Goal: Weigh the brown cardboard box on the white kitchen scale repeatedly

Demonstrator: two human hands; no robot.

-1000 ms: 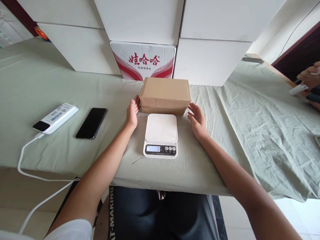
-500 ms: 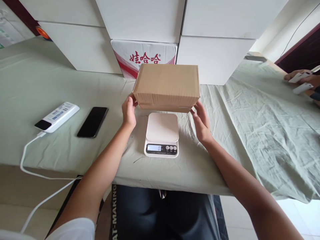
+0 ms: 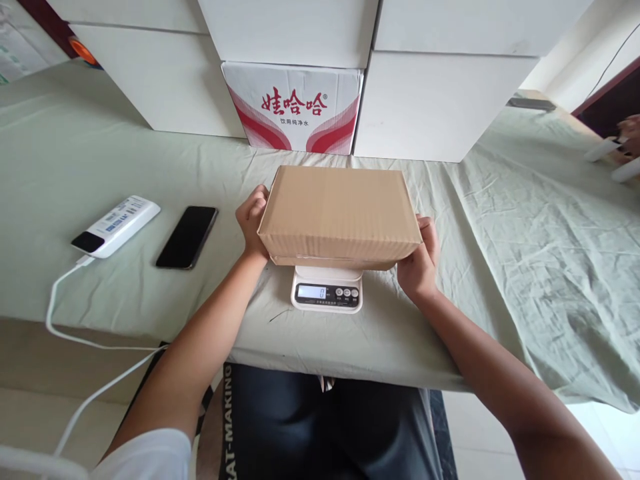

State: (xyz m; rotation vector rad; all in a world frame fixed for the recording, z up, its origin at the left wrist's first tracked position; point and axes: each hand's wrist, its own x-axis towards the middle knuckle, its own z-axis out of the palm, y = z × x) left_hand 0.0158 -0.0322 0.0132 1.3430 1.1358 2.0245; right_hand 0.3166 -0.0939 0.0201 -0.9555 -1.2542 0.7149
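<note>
A brown cardboard box (image 3: 340, 207) is held between my two hands, over a white digital kitchen scale (image 3: 327, 300). My left hand (image 3: 253, 220) grips the box's left end, fingers curled against its side. At the opposite end my right hand (image 3: 423, 260) has closed round the lower right corner. The box covers most of the weighing plate; only its front strip shows. The scale's lit display reads 0. Whether the underside of the box touches the plate, I cannot tell.
A black smartphone (image 3: 187, 237) and a white power bank (image 3: 117, 225) with a white cable lie on the green cloth (image 3: 65, 167) to the left. White boxes (image 3: 420, 100) are stacked behind, one with red lettering (image 3: 295, 103). Another person's hand (image 3: 631, 137) shows at the far right.
Both hands have brought the cardboard box down and nearer to me, over the scale's plate. The red-lettered box behind is now uncovered. The display still reads 0.
</note>
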